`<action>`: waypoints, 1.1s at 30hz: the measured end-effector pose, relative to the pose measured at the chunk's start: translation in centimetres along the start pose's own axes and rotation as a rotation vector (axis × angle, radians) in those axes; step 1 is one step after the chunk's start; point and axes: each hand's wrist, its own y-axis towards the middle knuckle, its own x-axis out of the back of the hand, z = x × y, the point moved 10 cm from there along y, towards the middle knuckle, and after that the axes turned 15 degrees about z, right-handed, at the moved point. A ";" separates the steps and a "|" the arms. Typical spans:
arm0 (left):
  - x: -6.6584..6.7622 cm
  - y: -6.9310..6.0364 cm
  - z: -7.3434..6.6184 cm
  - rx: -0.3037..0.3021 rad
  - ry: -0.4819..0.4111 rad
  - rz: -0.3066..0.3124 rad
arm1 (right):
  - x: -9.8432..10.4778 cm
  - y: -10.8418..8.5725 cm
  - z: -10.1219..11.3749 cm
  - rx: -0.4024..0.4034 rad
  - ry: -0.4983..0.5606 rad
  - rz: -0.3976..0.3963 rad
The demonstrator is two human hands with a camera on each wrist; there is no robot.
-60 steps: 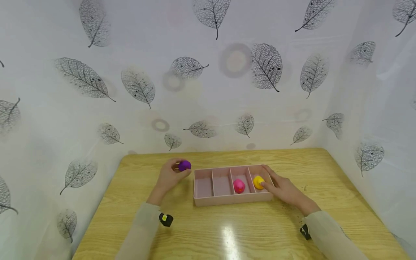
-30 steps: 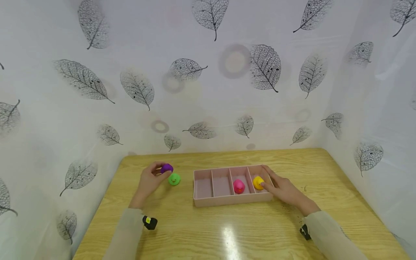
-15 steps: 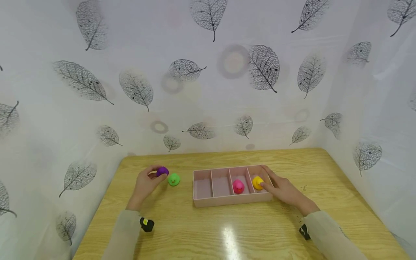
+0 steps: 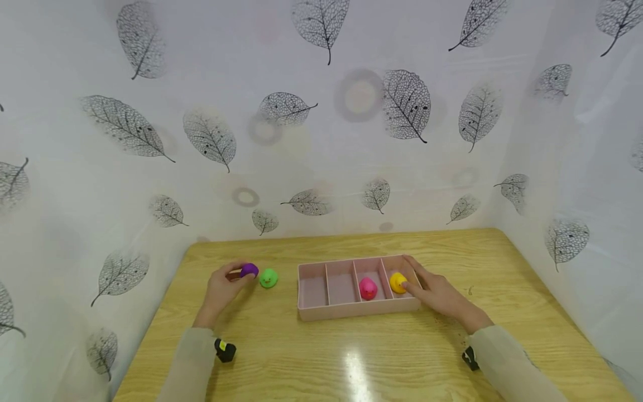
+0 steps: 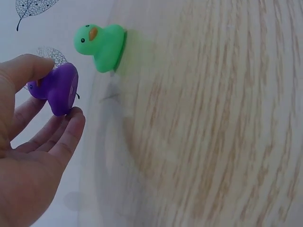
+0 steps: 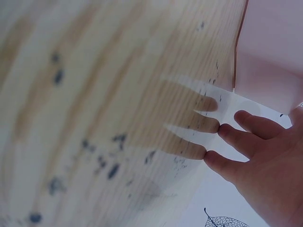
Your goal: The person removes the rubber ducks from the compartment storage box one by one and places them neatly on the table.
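Left hand [image 4: 221, 289] clamped on the purple duck [image 4: 249, 271], thumb against fingers, over at the desk's [image 4: 281, 357] left, just left of the green duck [image 4: 268, 278]! Across on the right, the right hand [image 4: 443, 295] grips the pink box [image 4: 359, 310] by its right end, thumb by the yellow duck [image 4: 397, 282]; the pink duck [image 4: 368, 288] sits one compartment left.

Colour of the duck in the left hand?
Purple. The left wrist view shows the duck best.
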 end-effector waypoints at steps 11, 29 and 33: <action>-0.1 -0.2 1.0 0.033 0.053 0.006 | -0.1 0.2 -0.3 -0.006 0.002 0.007; -0.5 0.1 2.0 0.035 0.116 0.017 | -0.1 0.1 -0.4 0.005 -0.003 -0.006; -0.5 0.0 2.0 0.044 0.118 0.022 | -0.1 0.0 -0.4 0.018 -0.003 -0.014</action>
